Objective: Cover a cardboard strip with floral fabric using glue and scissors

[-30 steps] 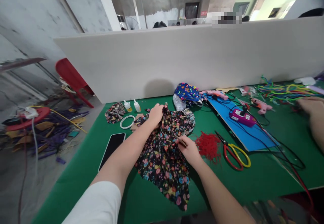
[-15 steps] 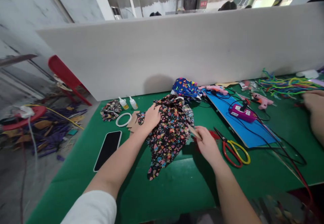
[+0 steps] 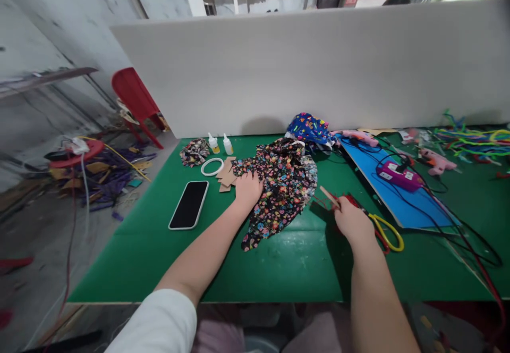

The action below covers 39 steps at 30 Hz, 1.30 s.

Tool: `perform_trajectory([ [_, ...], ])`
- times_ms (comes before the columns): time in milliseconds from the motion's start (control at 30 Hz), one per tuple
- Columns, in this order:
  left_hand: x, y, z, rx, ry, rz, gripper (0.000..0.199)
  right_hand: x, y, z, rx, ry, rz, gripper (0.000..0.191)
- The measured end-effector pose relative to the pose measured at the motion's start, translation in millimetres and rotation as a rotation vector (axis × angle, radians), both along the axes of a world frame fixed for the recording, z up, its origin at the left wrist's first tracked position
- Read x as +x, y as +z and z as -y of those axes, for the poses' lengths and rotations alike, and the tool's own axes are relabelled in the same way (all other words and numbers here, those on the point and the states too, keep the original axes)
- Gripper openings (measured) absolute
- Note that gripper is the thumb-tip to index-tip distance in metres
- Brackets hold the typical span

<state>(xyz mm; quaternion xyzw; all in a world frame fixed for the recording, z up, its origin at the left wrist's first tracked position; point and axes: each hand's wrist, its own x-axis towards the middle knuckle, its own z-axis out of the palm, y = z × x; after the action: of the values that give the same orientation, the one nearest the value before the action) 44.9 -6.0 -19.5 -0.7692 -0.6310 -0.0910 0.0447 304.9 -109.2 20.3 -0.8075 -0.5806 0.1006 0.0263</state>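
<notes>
One floral cloth [image 3: 281, 191] lies on the green table [image 3: 295, 273], left hand [image 3: 248, 189] spread on its left part, right hand [image 3: 353, 219] pinching a flat stick [image 3: 329, 196] at right, the step apparently steadying fabric, the next move calling for even pressure.

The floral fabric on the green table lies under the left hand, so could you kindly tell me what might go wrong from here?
The right hand, holding a thin strip, is close beside the scissors and might knock them. Loose red threads by that hand could cling to the floral fabric. If the left hand slides the fabric, it may drag the cardboard pieces next to it.
</notes>
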Motion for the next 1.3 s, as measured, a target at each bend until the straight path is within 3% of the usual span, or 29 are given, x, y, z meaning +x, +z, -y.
perform_trajectory([
  [67, -5, 0.1, 5, -0.008, 0.002, -0.017, 0.039, -1, 1.5, 0, 0.095, 0.006, -0.001, 0.024],
  [133, -9, 1.7, 7, -0.018, -0.015, -0.034, 0.034, -6, -0.9, -2, 0.207, 0.099, -0.071, 0.023],
  [233, -14, 7.2, 8, -0.020, -0.051, -0.043, 0.027, -17, -10.8, -9, 0.200, 0.261, -0.206, 0.019],
  [333, -13, 16.9, 11, 0.010, -0.070, -0.018, 0.023, -24, -19.6, -14, 0.151, 0.220, -0.196, 0.019],
  [433, -8, 31.5, 22, 0.059, -0.073, 0.042, 0.025, -24, -16.9, -14, 0.207, 0.132, -0.162, 0.021],
  [567, -2, 60.4, 45, 0.116, -0.053, 0.181, 0.028, -31, -3.4, -9, 0.373, 0.085, -0.289, 0.018],
  [633, 1, 79.2, 53, 0.172, -0.068, 0.382, 0.023, -41, -2.7, -6, 0.442, 0.166, -0.461, 0.021],
  [800, 0, 128.8, 57, 0.174, -0.173, 0.742, 0.020, -64, -28.8, -4, 0.305, 0.594, -0.661, 0.028],
  [933, -12, 157.5, 51, 0.200, -0.133, 0.788, 0.019, -66, -40.0, -8, 0.371, 0.524, -0.677, 0.018],
  [1000, -22, 166.6, 49, 0.209, -0.105, 0.784, 0.020, -60, -27.5, -13, 0.455, 0.454, -0.699, 0.017],
  [1067, -32, 172.7, 48, 0.192, -0.092, 0.765, 0.022, -50, 0.1, -23, 0.553, 0.390, -0.739, 0.018],
  [1200, -52, 171.7, 48, 0.054, -0.166, 0.596, 0.031, -30, 84.7, -62, 0.975, 0.348, -0.868, 0.012],
  [1300, -61, 157.1, 47, -0.126, -0.257, 0.475, 0.045, -24, 146.1, -98, 1.052, 0.419, -0.938, 0.013],
])
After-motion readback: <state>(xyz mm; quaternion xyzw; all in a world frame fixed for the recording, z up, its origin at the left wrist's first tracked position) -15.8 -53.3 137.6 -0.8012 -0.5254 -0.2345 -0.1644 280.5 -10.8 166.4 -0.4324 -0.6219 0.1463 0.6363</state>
